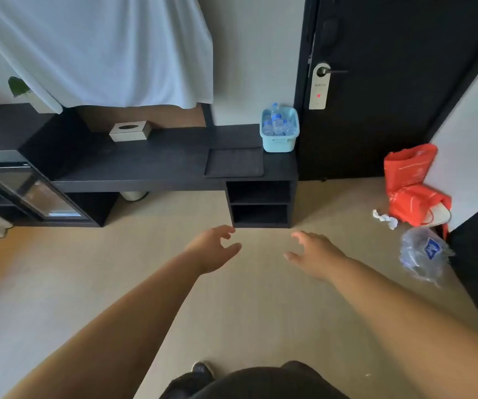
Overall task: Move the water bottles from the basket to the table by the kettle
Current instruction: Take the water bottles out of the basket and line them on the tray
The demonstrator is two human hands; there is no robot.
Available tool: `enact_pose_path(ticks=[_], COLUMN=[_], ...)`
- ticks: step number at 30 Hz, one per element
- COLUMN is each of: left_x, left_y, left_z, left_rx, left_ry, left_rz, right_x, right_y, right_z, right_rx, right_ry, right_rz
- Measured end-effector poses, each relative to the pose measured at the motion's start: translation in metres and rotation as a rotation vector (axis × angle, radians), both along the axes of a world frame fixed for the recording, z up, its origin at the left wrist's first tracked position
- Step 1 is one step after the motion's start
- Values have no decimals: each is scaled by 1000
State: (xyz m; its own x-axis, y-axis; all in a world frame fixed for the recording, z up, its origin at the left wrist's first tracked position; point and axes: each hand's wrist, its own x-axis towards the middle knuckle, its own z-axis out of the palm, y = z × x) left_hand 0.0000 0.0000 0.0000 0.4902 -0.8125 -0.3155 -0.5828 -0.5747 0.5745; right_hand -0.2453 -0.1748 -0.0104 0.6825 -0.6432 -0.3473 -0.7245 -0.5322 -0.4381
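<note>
From your head camera: your left hand (213,249) and right hand (314,256) reach forward over the floor, fingers loosely spread, holding nothing. The bottles (277,123) sit in the basket (279,144) on the tabletop (145,162) (right end, beside the door (390,110)), well apart from both hands.
</note>
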Motion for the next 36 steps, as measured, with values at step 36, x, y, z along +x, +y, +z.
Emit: enact_pose_path(ticks=[36], left_x=[256], left_y=[-128], left_z=[-45], left_rx=[200], left_ry=[-26], left_rz=[-120], right_x=[242], right_y=[-110], right_z=[-33], right_rx=[29], right_ry=[180], right_rz=[-61])
